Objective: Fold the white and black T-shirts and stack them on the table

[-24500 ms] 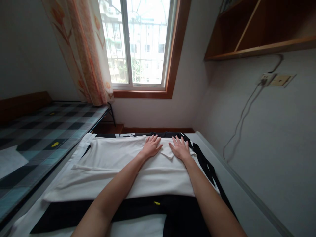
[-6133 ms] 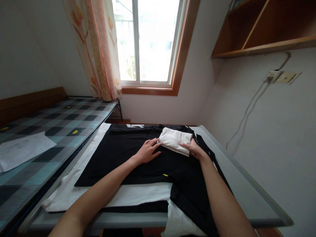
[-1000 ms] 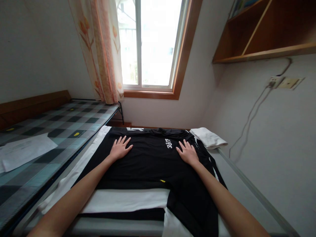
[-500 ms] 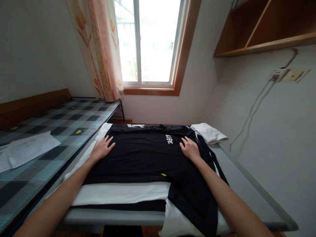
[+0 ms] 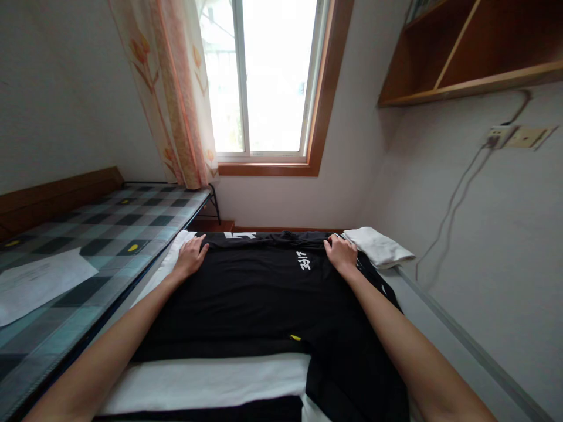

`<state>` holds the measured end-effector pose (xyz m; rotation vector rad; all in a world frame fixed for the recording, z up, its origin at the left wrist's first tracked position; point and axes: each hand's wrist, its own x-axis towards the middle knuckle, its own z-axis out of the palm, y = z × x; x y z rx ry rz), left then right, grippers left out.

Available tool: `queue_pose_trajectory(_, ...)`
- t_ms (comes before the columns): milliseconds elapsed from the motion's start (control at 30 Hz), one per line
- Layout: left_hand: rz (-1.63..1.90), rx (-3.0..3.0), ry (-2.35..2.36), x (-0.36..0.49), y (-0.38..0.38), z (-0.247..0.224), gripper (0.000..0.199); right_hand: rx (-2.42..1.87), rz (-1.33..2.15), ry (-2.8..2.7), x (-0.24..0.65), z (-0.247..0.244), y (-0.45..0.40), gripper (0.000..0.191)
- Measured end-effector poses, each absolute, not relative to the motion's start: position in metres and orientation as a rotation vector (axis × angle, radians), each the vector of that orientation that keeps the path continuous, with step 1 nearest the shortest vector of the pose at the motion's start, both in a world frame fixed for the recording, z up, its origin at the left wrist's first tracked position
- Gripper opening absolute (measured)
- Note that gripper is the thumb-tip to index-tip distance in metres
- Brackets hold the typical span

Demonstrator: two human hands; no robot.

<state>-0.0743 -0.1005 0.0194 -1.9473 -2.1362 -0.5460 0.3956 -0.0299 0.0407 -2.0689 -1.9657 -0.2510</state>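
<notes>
A black garment (image 5: 237, 293) with white "LIFE" lettering lies spread flat before me, with a white band (image 5: 206, 384) along its near side and a small yellow tag (image 5: 295, 337). My left hand (image 5: 192, 256) rests at its far left corner, fingers slightly bent and apart. Near the far right edge, beside the lettering, my right hand (image 5: 342, 253) touches the cloth with bent fingers; its fingertips are partly hidden. A folded white cloth (image 5: 378, 246) lies just right of that hand.
The garment lies on a light grey table (image 5: 444, 351). To the left is a bed with a checked mattress (image 5: 105, 234) and paper sheets (image 5: 44, 284) on it. A curtained window (image 5: 277, 82) is ahead. On the right wall are a wooden shelf (image 5: 448, 88) and a plugged-in cable (image 5: 460, 187).
Both hands have slid forward over the garment to its far edge. Their fingers, flat and spread before, are now more bent. The view has tilted slightly upward.
</notes>
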Motion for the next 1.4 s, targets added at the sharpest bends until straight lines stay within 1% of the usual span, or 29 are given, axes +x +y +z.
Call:
queue_pose_trajectory(67, -0.590, -1.983, -2.100, -0.073, -0.079, 0.021, 0.049, -2.053, -0.310, -1.907, 0.395, 0.043, -0.013, 0.041)
queue_pose_trajectory(133, -0.587, -2.039, -2.071, -0.072, -0.061, 0.021, 0.046, -2.080, -0.298, -1.869, 0.395, 0.044, 0.004, 0.042)
queue_pose_trajectory(300, -0.512, -2.175, -2.147, -0.077, -0.032, 0.017, 0.043, -2.230, -0.036, -1.920, 0.396, 0.037, 0.039, 0.058)
queue_pose_trajectory(367, -0.493, -2.239, -2.152, -0.082, -0.028, 0.017, 0.041, -2.274, 0.056, -1.940, 0.397, 0.034, 0.050, 0.060)
queue_pose_trajectory(467, -0.513, -2.345, -2.126, -0.090, -0.027, 0.023, 0.038, -2.293, 0.110, -1.956, 0.399, 0.032, 0.063, 0.054)
queue_pose_trajectory(667, -0.421, -2.341, -2.338, -0.098, -0.026, 0.040, 0.033, -2.307, 0.228, -1.938, 0.404, 0.033, 0.089, 0.043)
queue_pose_trajectory(800, -0.528, -2.306, -2.322, -0.100, -0.021, 0.040, 0.033, -2.300, 0.300, -1.908, 0.401, 0.032, 0.103, 0.026)
queue_pose_trajectory(900, -0.620, -2.244, -2.343, -0.101, -0.016, 0.038, 0.034, -2.286, 0.293, -1.907, 0.397, 0.031, 0.109, 0.022)
queue_pose_trajectory(1000, -0.717, -2.125, -2.349, -0.102, -0.011, 0.040, 0.035, -2.250, 0.234, -1.904, 0.394, 0.032, 0.112, 0.024)
queue_pose_trajectory(1100, -0.778, -1.946, -2.347, -0.099, -0.004, 0.047, 0.033, -2.191, 0.147, -1.844, 0.391, 0.037, 0.117, 0.033)
queue_pose_trajectory(1200, -0.790, -1.767, -2.344, -0.092, 0.003, 0.054, 0.031, -2.052, 0.046, -1.616, 0.388, 0.046, 0.125, 0.043)
queue_pose_trajectory(1300, -0.753, -1.651, -2.294, -0.081, 0.010, 0.055, 0.028, -1.929, 0.090, -1.500, 0.383, 0.050, 0.136, 0.042)
queue_pose_trajectory(1367, -0.719, -1.581, -2.232, -0.072, 0.013, 0.052, 0.026, -1.892, 0.164, -1.548, 0.378, 0.046, 0.140, 0.040)
queue_pose_trajectory(1400, -0.704, -1.566, -2.194, -0.067, 0.013, 0.050, 0.026, -1.871, 0.187, -1.603, 0.374, 0.042, 0.140, 0.043)
